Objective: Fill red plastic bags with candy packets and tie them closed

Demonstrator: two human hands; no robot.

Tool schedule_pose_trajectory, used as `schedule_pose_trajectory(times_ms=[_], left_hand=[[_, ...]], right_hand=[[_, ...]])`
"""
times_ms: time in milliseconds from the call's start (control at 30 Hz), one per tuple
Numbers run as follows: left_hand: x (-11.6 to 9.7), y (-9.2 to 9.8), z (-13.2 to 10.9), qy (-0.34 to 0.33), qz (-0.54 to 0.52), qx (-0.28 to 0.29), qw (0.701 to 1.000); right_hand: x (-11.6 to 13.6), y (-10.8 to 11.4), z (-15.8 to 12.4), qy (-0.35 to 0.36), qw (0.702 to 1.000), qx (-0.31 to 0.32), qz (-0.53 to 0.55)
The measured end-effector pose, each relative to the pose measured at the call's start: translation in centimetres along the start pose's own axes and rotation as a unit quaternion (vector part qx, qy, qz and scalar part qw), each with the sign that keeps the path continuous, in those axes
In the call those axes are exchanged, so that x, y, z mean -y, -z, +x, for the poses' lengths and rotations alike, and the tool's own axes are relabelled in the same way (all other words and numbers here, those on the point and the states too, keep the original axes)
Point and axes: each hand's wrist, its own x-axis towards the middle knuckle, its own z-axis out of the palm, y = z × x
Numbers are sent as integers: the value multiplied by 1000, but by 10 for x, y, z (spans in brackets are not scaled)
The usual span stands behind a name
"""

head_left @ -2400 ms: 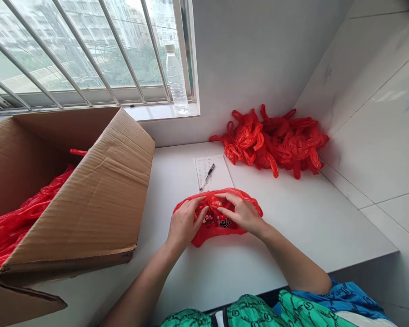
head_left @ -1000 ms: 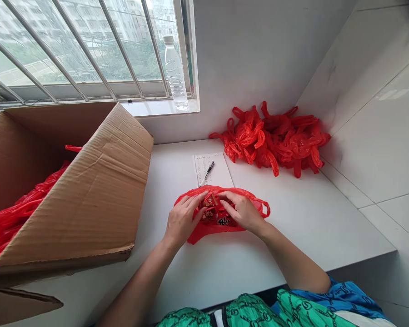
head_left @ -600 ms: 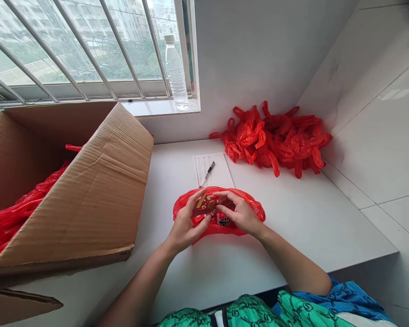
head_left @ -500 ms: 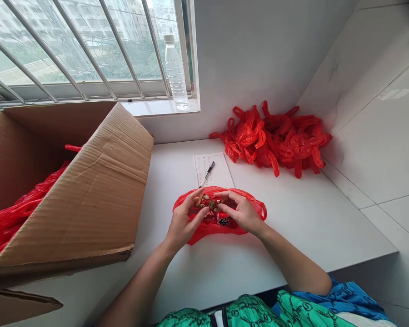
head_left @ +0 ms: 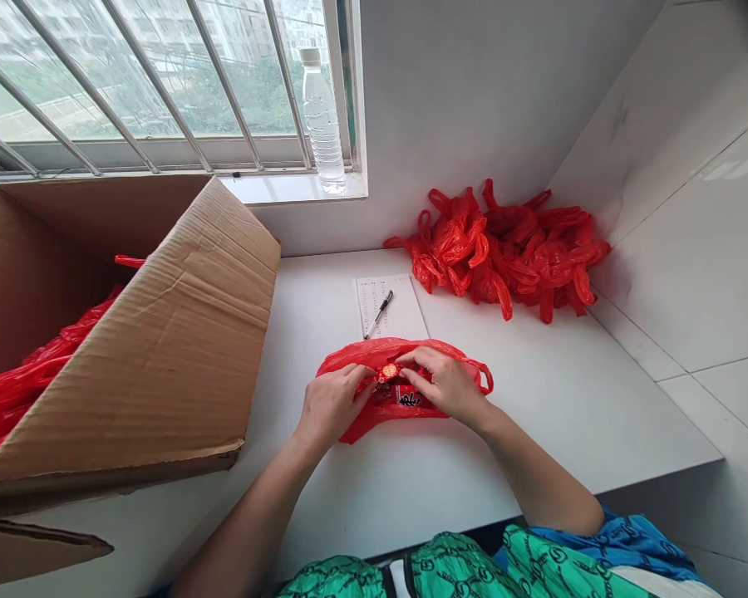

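Red bag [head_left: 374, 353] lies flat on the white counter [head_left: 554, 407], mouth open, w/ snacks inside, right in front of the person & just below the notepad. L hand [head_left: 332, 407] and R hand [head_left: 444, 384] are both over it, close together, fingers curved down, not spread wide. Tips of both come in on a small packet [head_left: 389, 372] w/ a round gold-red label at the bag's mouth; can't tell if either hand is actually gripping it. Black-print packet [head_left: 411, 399] sits just below, inside the bag. Notepad [head_left: 390, 309] w/ pen [head_left: 379, 315] on top lies just past the bag. Pile of red bags [head_left: 504, 257] sits in the corner by the tiled wall [head_left: 679, 249]. Big cardboard box [head_left: 130, 332] stands to the left w/ more red bags [head_left: 18, 390] in it. Water bottle [head_left: 321, 124] on window sill [head_left: 287, 189].
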Motion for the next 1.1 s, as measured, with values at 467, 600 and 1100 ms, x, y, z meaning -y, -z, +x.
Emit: schedule_pose_trajectory(times_ms=[467, 600, 1100], left_hand=[[2, 0, 1, -33, 1, 46, 998], [5, 1, 2, -49, -10, 60, 997], [1, 51, -43, 77, 20, -84, 993]], right_hand=[[-1, 11, -7, -42, 991, 127, -17], [0, 10, -5, -55, 997, 59, -5], [12, 75, -75, 61, 989, -90, 105]])
